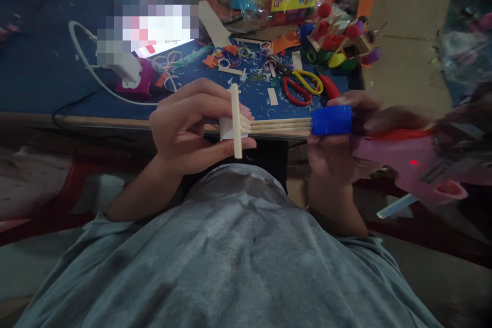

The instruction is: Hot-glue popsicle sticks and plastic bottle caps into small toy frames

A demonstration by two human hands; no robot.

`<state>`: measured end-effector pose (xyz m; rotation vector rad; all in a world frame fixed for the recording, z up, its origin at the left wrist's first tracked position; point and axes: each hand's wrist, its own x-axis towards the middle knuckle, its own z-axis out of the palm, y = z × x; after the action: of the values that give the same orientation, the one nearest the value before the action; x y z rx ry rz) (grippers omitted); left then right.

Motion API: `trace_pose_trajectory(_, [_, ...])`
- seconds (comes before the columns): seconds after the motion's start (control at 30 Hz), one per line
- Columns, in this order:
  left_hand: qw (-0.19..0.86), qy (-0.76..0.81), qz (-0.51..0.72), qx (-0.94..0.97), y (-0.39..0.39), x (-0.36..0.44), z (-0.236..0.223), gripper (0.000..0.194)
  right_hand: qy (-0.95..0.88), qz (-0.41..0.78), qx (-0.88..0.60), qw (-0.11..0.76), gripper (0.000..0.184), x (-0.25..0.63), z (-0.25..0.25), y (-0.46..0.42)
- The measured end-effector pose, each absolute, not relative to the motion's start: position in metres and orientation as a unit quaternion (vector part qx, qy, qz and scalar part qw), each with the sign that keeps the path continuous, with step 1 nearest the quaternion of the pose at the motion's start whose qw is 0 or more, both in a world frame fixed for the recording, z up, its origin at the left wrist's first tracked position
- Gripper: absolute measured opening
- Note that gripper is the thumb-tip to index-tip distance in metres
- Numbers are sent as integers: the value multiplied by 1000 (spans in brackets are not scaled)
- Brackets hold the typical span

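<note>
My left hand (pixel 200 130) grips one end of a bundle of thin wooden sticks (pixel 282 125), with a white piece (pixel 227 128) between its fingers. A pale flat craft stick (pixel 236 120) stands crosswise at that end, by the thumb and fingertips. The bundle's other end meets a blue bottle cap (pixel 331 120), which looks like plastic. My right hand (pixel 326 151) has its fingers closed around that cap. Just right of it is a pink hot glue gun (pixel 407 156) with a small red light; blur hides whether the hand touches it.
Red-and-yellow-handled scissors (pixel 303 86) lie on the blue tabletop (pixel 34 72) among rubber bands and scraps. A lit, partly blurred screen (pixel 165 31) and a magenta plug adapter (pixel 138 79) with a white cable are left. Colourful pompom craft pieces (pixel 342 41) and cardboard (pixel 403 56) are right.
</note>
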<state>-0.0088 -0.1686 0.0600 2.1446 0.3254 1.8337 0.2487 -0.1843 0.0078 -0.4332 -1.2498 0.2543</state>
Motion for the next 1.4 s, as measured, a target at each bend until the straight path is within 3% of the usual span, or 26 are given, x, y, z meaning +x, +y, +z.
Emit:
trace_pose_trajectory(0.37, [110,132,630,757,-171,-9,64,34,-524,81,-262,806,51,224,21,-200])
trace_pose_trajectory(0.5, [161,234,583,761,-183,-13,68,26,-536,87,-234,806,50,229,15,-194])
trace_pose_trajectory(0.87, [223,227,592,740,-178,-16,59,26,-540,133,-273,785,48,226,15,-199])
trace_pose_trajectory(1.2, [310,244,580,712,-146,-26,27,56,-551,203,-250,770,42,228,-1,-175])
trace_pose_trajectory(1.4, [352,289,490,743,-127,-43,18,56,-550,269,-286,738,48,231,-22,-163])
